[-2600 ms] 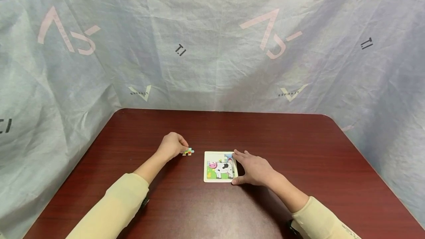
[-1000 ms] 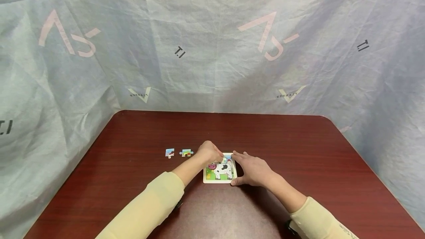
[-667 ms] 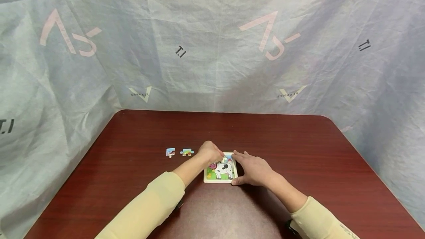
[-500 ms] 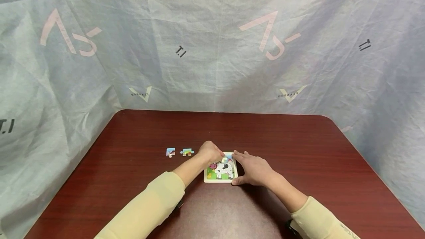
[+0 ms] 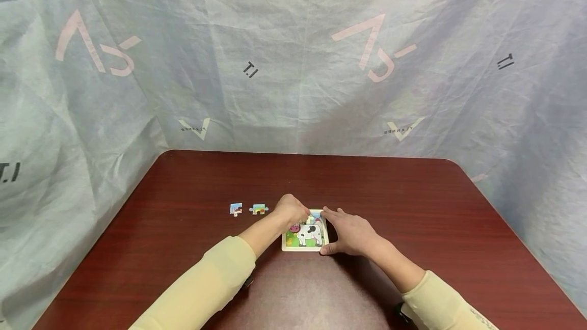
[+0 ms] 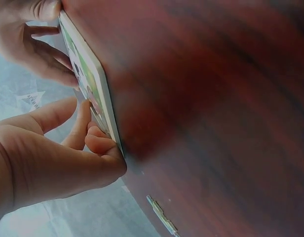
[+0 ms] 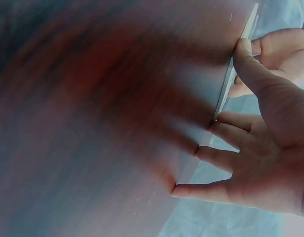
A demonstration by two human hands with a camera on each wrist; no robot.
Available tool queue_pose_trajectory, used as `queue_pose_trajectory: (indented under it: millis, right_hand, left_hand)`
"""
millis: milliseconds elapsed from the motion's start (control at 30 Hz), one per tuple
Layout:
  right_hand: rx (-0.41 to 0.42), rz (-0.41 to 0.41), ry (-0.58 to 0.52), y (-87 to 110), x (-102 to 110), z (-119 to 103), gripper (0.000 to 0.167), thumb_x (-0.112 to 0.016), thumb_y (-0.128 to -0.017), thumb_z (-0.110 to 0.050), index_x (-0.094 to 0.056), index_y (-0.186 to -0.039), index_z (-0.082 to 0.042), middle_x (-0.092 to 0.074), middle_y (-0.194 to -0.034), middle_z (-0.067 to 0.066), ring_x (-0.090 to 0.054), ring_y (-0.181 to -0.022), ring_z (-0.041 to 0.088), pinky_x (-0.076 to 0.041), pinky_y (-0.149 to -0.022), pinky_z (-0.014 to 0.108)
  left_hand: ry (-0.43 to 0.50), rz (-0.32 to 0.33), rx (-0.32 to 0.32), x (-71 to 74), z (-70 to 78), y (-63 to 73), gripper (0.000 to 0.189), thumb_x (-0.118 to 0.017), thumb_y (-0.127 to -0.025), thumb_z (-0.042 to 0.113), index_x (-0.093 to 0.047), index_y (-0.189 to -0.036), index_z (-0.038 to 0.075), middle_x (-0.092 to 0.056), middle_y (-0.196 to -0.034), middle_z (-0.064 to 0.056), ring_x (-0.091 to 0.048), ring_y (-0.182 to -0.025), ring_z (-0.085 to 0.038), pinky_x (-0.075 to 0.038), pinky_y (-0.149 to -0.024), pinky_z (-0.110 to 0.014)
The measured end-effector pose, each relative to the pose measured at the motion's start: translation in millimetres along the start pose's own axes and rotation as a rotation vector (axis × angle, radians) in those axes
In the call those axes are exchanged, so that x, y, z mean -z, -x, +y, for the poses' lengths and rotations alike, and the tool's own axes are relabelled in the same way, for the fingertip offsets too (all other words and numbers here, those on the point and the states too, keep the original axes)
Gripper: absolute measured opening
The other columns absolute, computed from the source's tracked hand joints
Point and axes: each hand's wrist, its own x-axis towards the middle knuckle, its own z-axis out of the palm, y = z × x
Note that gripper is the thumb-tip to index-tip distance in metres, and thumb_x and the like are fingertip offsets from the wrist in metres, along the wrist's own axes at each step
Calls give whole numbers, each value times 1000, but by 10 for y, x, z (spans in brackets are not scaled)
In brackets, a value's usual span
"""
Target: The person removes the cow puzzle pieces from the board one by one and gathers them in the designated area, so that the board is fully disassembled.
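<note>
Left hand (image 5: pixel 290 210) sits over the upper left corner of the puzzle board (image 5: pixel 302 249), fingers bent and bunched close. We cannot tell whether a piece is pinched under them; the knuckles hide that spot in the head view, and the left wrist view is nearly edge-on. Right hand (image 5: pixel 353 233) is spread wide at the board's right edge, forefinger at the upper corner, thumb at the lower. Board lies flat on the dark red table (image 5: pixel 390 192), lower centre of the head view, its cow picture (image 5: pixel 309 235) facing up. To its left on the table: a blue-topped piece (image 5: pixel 236 208) and a green-and-blue piece (image 5: pixel 259 208), just beside each other, neither touched.

Step in hand, as we judge it: fingertip work at the covered corner. We would do best to brace firmly with the right hand, so the board cannot slide or turn. Line up tabs and notches before adding weight, then press straight down; a sideways shove could lift neighbouring parts. If anything binds, we should ease off, turn it slightly and try again rather than force it
</note>
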Motion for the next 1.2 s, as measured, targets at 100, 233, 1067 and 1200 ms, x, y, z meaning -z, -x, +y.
queue_pose_trajectory:
  millis: [100,233,1067,1200]
  right_hand:
    - [-8,11,-6,-5,-8,3,97,-87,-72,-55,-48,-148,-10,-54,-146,13,-50,-134,38,-50,-92,56]
    - [10,11,-19,2,-14,0,96,-87,-73,-53,-48,-148,-7,-51,-149,14,-49,-134,39,-49,-94,56]
    - [-15,-11,4,24,21,-8,99,-85,-73,-56,-48,-149,-4,-42,-156,16,-44,-139,35,-46,-99,54]
    - [-25,-23,10,13,22,-16,99,-85,-73,-57,-48,-150,-5,-41,-156,15,-44,-140,35,-45,-100,54]
  left_hand:
    - [8,2,4,-11,0,8,8,-73,-81,-7,-77,-86,-2,-69,-96,-10,-60,-87,-20,-53,-72,-31]
    - [13,9,6,-18,-3,17,8,-72,-82,-8,-76,-86,-3,-69,-98,-11,-60,-88,-21,-53,-74,-32]
    - [46,17,2,-22,-9,38,11,-72,-81,-7,-77,-89,-1,-70,-108,-12,-58,-90,-21,-50,-66,-30]
    - [56,30,5,-29,-18,33,12,-71,-81,-8,-77,-87,-1,-70,-107,-11,-57,-88,-20,-48,-63,-28]
